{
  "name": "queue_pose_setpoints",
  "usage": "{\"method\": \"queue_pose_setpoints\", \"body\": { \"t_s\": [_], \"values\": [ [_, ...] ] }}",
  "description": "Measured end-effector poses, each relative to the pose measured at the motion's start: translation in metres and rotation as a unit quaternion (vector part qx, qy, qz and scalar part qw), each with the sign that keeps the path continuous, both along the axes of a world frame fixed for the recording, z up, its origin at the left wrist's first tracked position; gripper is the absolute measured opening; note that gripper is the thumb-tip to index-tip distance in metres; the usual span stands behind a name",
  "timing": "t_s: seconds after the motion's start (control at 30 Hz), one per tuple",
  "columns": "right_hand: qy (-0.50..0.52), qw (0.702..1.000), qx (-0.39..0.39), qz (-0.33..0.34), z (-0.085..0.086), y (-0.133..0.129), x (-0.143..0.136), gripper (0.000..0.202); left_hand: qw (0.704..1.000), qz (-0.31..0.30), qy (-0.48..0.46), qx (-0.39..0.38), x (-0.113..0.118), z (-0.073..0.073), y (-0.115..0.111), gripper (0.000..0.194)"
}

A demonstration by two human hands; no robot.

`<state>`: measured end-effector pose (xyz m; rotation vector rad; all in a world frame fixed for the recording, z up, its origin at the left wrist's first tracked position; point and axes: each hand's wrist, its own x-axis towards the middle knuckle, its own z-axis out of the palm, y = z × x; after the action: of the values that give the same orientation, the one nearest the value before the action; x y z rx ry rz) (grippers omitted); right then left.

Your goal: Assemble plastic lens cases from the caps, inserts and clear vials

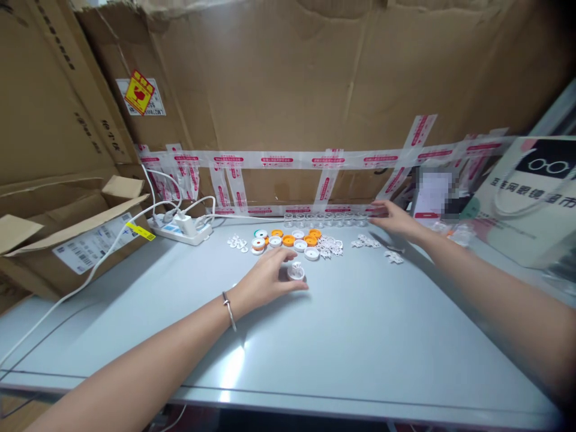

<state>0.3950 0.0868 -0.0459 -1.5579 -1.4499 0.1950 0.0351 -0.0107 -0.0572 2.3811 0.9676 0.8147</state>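
Observation:
Near the middle of the table, my left hand [266,279] curves around a small white round cup [296,273] with a white piece standing in it; thumb and fingers are apart. At the back right, my right hand [393,218] reaches to the end of a row of small clear containers [324,220], its fingertips by the last one. Whether it grips that one is too small to tell. White and orange round caps [288,240] lie in a cluster behind my left hand. White lacy pieces [331,246] lie in a pile beside them.
More small white pieces lie left of the caps [237,243] and at the right [393,257]. A white power strip [189,233] with cables and an open cardboard box [90,234] stand at the left. A printed bag [526,204] and a phone [432,192] are at the right.

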Motion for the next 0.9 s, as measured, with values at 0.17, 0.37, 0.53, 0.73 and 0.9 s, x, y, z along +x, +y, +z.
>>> {"method": "queue_pose_setpoints", "body": {
  "t_s": [0.17,0.37,0.53,0.73,0.9],
  "values": [
    [0.006,0.999,-0.048,0.022,-0.019,0.015,-0.002,0.04,0.999,0.027,0.024,-0.02,0.001,-0.001,0.0,0.054],
    [0.03,0.999,-0.027,-0.026,-0.021,0.014,-0.012,0.027,0.998,0.027,0.038,-0.046,0.006,-0.005,0.003,0.038],
    [0.062,0.995,0.048,-0.054,0.007,-0.008,-0.04,0.032,0.998,0.02,0.031,-0.059,0.007,-0.005,0.004,0.034],
    [0.133,0.962,0.036,0.234,0.031,-0.079,-0.127,0.034,0.989,-0.005,-0.022,-0.144,0.008,-0.003,0.0,0.031],
    [0.151,0.918,-0.062,0.362,0.022,-0.115,-0.159,0.029,0.973,-0.069,-0.061,-0.211,0.009,0.0,-0.007,0.031]
  ]
}}
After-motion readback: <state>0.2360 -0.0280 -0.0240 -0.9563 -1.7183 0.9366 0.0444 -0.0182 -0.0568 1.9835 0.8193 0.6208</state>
